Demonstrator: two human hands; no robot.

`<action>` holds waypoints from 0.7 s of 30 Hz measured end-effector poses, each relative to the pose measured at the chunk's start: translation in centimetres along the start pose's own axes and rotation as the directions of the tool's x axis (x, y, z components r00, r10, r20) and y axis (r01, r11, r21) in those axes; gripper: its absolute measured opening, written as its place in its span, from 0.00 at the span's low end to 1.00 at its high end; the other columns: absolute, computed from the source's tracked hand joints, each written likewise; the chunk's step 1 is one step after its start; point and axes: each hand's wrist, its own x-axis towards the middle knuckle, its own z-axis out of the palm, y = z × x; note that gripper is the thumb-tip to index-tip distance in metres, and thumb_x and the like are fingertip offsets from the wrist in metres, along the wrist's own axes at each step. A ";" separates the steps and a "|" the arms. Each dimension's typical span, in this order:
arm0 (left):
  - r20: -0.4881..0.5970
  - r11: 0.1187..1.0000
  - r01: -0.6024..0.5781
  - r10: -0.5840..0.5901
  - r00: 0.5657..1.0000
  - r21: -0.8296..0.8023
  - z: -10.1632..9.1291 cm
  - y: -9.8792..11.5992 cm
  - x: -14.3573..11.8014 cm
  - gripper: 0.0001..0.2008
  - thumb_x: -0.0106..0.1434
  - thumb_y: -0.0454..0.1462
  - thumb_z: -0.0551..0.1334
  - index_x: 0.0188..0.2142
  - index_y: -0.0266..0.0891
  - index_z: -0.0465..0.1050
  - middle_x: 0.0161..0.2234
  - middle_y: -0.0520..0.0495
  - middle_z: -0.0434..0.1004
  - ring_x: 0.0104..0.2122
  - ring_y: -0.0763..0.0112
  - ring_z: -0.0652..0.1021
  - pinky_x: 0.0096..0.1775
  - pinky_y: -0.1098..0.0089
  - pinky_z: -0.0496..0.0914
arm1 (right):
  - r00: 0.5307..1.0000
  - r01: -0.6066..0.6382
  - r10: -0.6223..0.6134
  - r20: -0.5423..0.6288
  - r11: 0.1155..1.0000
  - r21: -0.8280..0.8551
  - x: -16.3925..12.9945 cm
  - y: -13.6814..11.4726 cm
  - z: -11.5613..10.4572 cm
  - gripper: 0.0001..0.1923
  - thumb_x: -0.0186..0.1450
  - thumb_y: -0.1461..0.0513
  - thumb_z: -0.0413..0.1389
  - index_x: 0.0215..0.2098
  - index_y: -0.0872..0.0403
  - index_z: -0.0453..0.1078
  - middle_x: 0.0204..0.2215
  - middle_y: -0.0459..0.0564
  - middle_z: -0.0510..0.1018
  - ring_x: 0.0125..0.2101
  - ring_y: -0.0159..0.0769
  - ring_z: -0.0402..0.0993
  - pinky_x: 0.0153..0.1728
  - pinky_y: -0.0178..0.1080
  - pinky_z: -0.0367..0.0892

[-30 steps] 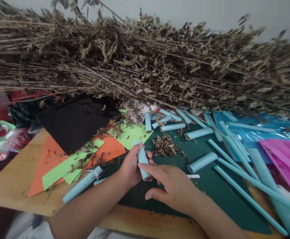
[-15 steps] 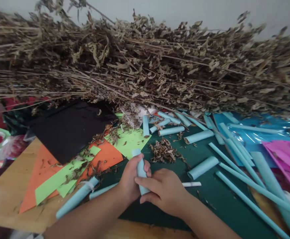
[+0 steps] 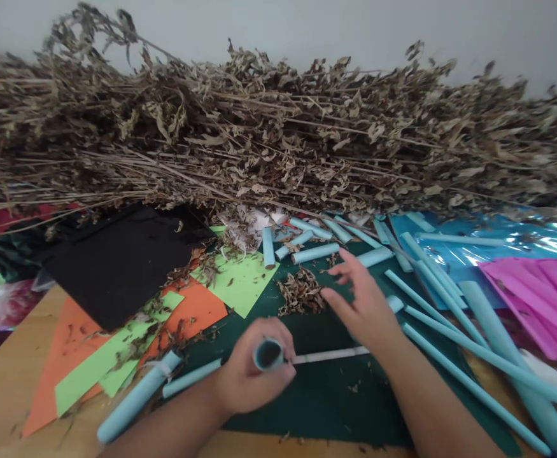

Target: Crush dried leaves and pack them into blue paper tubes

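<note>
My left hand (image 3: 254,375) is wrapped round a light blue paper tube (image 3: 267,353), whose dark open end faces up toward me. How far the tube is filled I cannot tell. Fingers apart, my right hand (image 3: 361,299) hovers at the right edge of a small pile of crumbled dried leaves (image 3: 300,291); nothing shows in it. A thin white stick (image 3: 330,355) lies on the dark green mat (image 3: 316,401) between my hands. Several short blue paper tubes (image 3: 315,253) rest behind the leaf pile, some with brown leaf at their ends.
A large heap of dried leafy stalks (image 3: 259,133) spans the back. Left are black sheets (image 3: 125,261), orange paper (image 3: 202,305) and green paper (image 3: 240,277). Long blue tubes (image 3: 479,394), pink paper (image 3: 536,305) and blue plastic film (image 3: 545,238) lie right. A tied tube (image 3: 139,397) sits front left.
My right hand has let go of the blue paper tube and moved right and forward to the leaf pile, opening. My left hand has tipped the tube so its open end faces me.
</note>
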 end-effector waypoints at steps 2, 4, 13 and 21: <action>0.134 0.993 -0.018 0.002 0.991 0.118 0.2 0.2 -0.3 0.09 0.50 0.34 0.59 0.31 0.39 0.59 0.26 0.47 0.65 0.27 0.72 0.68 0.29 0.71 0.61 | 0.996 -0.085 0.088 0.016 0.987 -0.134 0.5 0.6 -0.1 0.29 0.59 0.53 0.46 0.54 0.56 0.49 0.39 0.54 0.67 0.37 0.41 0.63 0.36 0.42 0.60; 0.220 0.985 -0.005 -0.034 0.975 0.173 0.3 0.4 -0.4 0.11 0.48 0.38 0.61 0.28 0.39 0.59 0.23 0.48 0.64 0.23 0.73 0.67 0.26 0.73 0.60 | 0.990 -0.066 0.099 0.102 0.955 -0.290 0.5 0.3 0.2 0.26 0.58 0.53 0.47 0.52 0.54 0.55 0.38 0.54 0.67 0.38 0.45 0.62 0.36 0.44 0.60; 0.221 0.933 -0.079 0.000 0.975 0.351 0.6 -0.1 -0.6 0.10 0.48 0.41 0.59 0.21 0.40 0.57 0.16 0.51 0.63 0.18 0.74 0.66 0.24 0.73 0.59 | 0.936 -0.134 0.285 0.206 0.830 -0.542 0.9 -3.7 2.1 0.28 0.57 0.45 0.42 0.46 0.54 0.59 0.36 0.56 0.67 0.34 0.45 0.66 0.25 0.39 0.59; 0.130 0.949 -0.088 0.050 0.990 0.304 0.4 -0.2 -0.3 0.07 0.47 0.36 0.60 0.24 0.38 0.61 0.20 0.48 0.67 0.22 0.73 0.68 0.25 0.74 0.61 | 0.898 -0.047 0.294 0.328 0.805 -0.592 2.0 -5.0 3.1 0.19 0.57 0.51 0.46 0.38 0.56 0.64 0.34 0.55 0.68 0.31 0.43 0.68 0.25 0.39 0.60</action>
